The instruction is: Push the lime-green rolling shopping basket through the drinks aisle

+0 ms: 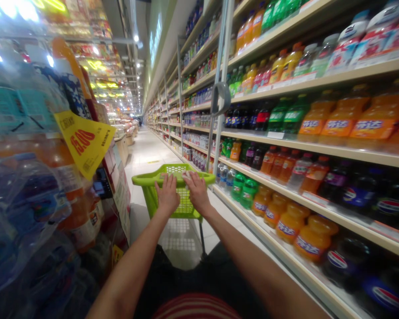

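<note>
A bright green plastic shopping cart (142, 180) stands directly in front of me in the aisle. My left hand (168, 195) lies over the near handle bar, its fingers bent across the top. Close beside it, my right hand (197, 194) rests on the same bar with fingers curled over. Something small and whitish (186, 175) shows at my right fingertips; its kind is unclear. Through the cart's mesh side the floor is partly visible. What the cart's inside holds is mostly hidden by my hands.
Shelves of bottled drinks (306, 146) run along the right, with a grey ring-shaped fitting (221, 98) on a post. At left stand stacked, wrapped bottles (23, 190) with a yellow price sign (84, 141). A pale tiled aisle floor (149, 144) stretches ahead.
</note>
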Tool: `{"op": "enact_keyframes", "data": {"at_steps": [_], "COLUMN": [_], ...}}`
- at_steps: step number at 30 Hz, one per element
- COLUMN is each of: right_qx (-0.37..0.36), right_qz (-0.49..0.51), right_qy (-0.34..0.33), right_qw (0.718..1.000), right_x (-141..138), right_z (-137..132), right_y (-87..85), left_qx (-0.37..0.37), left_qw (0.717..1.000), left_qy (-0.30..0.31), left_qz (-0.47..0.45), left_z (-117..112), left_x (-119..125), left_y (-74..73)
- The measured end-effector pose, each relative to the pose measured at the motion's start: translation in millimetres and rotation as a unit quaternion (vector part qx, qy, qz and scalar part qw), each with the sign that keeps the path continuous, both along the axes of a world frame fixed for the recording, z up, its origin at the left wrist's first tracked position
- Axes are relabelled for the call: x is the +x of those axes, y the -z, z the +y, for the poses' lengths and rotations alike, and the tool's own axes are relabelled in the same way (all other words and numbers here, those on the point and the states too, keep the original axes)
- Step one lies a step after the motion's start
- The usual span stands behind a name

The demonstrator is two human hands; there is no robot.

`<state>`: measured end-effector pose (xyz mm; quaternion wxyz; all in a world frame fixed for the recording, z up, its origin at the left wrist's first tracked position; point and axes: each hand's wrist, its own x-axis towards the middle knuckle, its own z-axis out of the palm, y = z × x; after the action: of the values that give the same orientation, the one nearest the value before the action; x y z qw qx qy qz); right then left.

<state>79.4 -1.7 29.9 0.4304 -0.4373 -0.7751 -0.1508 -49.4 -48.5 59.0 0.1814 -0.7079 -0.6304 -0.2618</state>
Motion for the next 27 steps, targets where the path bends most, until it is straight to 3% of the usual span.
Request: {"op": "enact_keyframes", "data": {"at_steps": [7, 11, 17, 23, 27], "right_qx": [0.005, 0.005, -0.005, 0.013, 0.021], "right_qz": [0.057, 0.058, 0.033, 0.065, 0.106], "right_qy": [0.050, 0.017, 0.000, 0.039, 0.007], "right_qw": [0.997, 0.998, 0.999, 0.997, 0.994], "right_x": [40, 30, 22, 62, 71], "right_z": [8, 1, -4, 12, 19], "right_y": [0.1, -1.0, -3.0, 0.4, 6.4], "left_qx": [-0.002, 0.017, -0.018, -0.017, -0.005], "left_qw": [1.000, 1.000, 0.995, 0.996, 0.999], "left_qy": [-0.004, -0.004, 0.089, 0.082, 0.051], "left_qz": [-0.019, -0.021, 0.033, 0.029, 0.008], "left_z": [-4, -3, -4, -8, -9], "left_x": [-3, 10, 27, 19, 26], "left_y": [-1.5, -4.2, -5.2, -4.2, -6.9]}}
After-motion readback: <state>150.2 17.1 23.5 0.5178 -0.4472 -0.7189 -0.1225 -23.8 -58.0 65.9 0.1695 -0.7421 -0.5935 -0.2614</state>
